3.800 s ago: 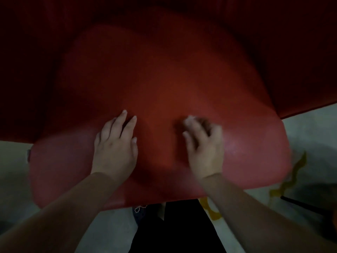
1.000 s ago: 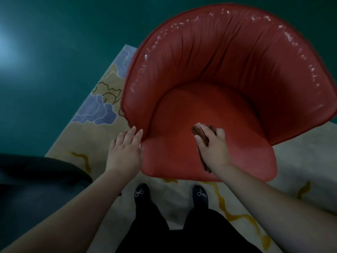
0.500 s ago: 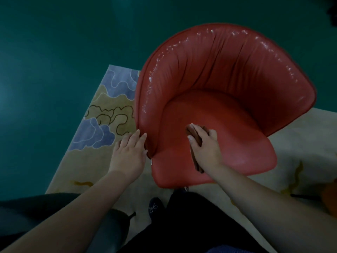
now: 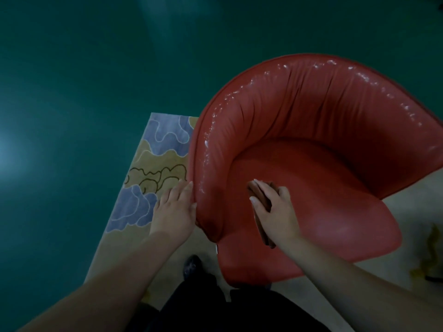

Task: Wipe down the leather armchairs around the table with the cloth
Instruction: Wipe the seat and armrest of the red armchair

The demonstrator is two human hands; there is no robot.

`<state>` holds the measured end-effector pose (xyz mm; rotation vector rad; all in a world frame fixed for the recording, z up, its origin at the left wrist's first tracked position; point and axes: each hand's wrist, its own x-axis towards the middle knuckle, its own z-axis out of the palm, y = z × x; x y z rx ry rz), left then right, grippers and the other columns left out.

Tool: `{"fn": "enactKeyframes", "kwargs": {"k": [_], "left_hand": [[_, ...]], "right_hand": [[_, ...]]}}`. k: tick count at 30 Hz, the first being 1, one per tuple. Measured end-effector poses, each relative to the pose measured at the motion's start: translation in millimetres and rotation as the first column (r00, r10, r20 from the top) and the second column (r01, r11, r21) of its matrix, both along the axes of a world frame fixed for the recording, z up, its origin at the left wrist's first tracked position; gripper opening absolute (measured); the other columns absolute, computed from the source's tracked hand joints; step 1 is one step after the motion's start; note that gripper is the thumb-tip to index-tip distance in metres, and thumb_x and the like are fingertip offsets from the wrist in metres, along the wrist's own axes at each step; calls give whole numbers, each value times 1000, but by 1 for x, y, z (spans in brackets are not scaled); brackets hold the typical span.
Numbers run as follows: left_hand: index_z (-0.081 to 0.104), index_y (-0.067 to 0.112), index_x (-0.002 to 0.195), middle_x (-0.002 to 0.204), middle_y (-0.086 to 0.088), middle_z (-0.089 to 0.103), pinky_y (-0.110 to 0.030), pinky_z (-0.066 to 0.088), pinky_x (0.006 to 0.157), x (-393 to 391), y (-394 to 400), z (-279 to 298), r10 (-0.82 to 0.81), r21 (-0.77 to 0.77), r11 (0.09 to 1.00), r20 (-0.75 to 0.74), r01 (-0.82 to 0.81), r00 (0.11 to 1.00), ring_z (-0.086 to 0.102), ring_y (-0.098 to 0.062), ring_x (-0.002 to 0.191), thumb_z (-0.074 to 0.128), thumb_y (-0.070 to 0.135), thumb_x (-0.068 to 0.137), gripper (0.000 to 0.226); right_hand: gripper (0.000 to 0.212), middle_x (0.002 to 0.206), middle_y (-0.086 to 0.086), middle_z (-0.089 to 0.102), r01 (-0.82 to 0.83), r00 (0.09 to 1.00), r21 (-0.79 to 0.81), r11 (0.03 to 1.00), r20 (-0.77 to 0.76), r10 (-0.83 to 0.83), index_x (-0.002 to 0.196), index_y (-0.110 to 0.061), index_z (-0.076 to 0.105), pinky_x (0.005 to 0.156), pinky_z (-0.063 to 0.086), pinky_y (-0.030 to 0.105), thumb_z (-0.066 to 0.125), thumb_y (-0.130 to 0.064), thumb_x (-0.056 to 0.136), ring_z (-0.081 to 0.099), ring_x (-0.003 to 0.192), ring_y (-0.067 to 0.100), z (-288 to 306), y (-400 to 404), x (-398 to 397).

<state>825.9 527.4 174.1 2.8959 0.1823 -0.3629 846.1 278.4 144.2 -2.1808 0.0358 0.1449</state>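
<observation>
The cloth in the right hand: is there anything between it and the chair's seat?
Nothing visible. The right hand holds the folded brown cloth directly over the red armchair seat, which looks bare. The left hand rests outside, on the armrest's outer edge.
</observation>
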Motion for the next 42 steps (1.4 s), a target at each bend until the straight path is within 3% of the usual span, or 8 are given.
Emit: {"fn": "enactKeyframes", "kwargs": {"k": [7, 11, 16, 23, 26, 31, 37, 42], "left_hand": [[4, 32, 152, 160, -11, 6, -45, 23, 113, 65, 40, -20, -221, 14, 974, -105, 224, 969, 20, -31, 142, 35, 48, 97, 65], [-3, 23, 152, 160, -12, -3, -42, 23, 114, 104, 61, -32, -416, 60, 904, -105, 423, 903, 21, -29, 142, 37, 56, 94, 78], [-3, 15, 153, 160, -14, -6, -40, 19, 116, 131, 74, -37, -594, 17, 799, -134, 601, 793, 15, -28, 144, 37, 66, 90, 90], [3, 17, 153, 160, -11, -2, -37, 21, 117, 144, 85, -37, -660, -62, 751, -118, 658, 742, 16, -27, 145, 43, 65, 88, 90], [0, 19, 153, 160, -9, -4, -36, 20, 117, 146, 94, -43, -691, -78, 723, -85, 687, 718, 16, -26, 145, 41, 65, 89, 89], [7, 20, 153, 161, -8, -1, -37, 29, 112, 142, 103, -51, -675, -171, 723, 31, 669, 737, 19, -24, 143, 43, 60, 90, 83], [-8, 35, 151, 160, -3, -14, -27, 34, 102, 155, 94, -55, -537, -383, 781, -9, 493, 844, 9, -19, 146, 53, 55, 88, 90], [-10, 34, 151, 161, -3, -10, -21, 24, 101, 164, 92, -54, -497, -476, 775, -54, 415, 866, 8, -17, 146, 60, 48, 88, 95]], "right_hand": [[46, 115, -10, 40, 149, 987, -38, 988, -49, -151, 135, -45, 49, 82, 30, -2, 61, -41, 90, 47, 99, 0, -8, 45, 19], [45, 114, -8, 40, 314, 945, -80, 946, -73, -320, 134, -44, 51, 93, 35, 14, 62, -39, 90, 48, 97, 2, -13, 78, 21], [43, 117, -8, 40, 487, 861, -83, 869, -118, -494, 135, -41, 52, 95, 32, 14, 61, -36, 92, 47, 100, 2, -20, 121, 4], [45, 113, -10, 39, 518, 847, -60, 853, -99, -522, 137, -41, 49, 89, 23, -8, 59, -31, 94, 42, 102, -8, -28, 163, -20], [50, 115, -8, 40, 492, 870, -45, 869, -14, -493, 137, -36, 49, 99, 24, -1, 61, -14, 94, 41, 109, -11, -34, 180, -21], [48, 120, 3, 44, 461, 887, -158, 873, 56, -458, 139, -30, 52, 101, 41, 32, 62, -18, 93, 48, 111, 21, -52, 198, -19], [43, 119, 9, 48, 434, 899, -145, 889, 128, -418, 134, -27, 57, 99, 45, 37, 52, -39, 93, 50, 110, 25, -50, 196, 22], [43, 118, 4, 45, 365, 923, -142, 920, 180, -339, 137, -27, 54, 97, 45, 34, 56, -33, 94, 49, 107, 20, -53, 193, -4]]}}
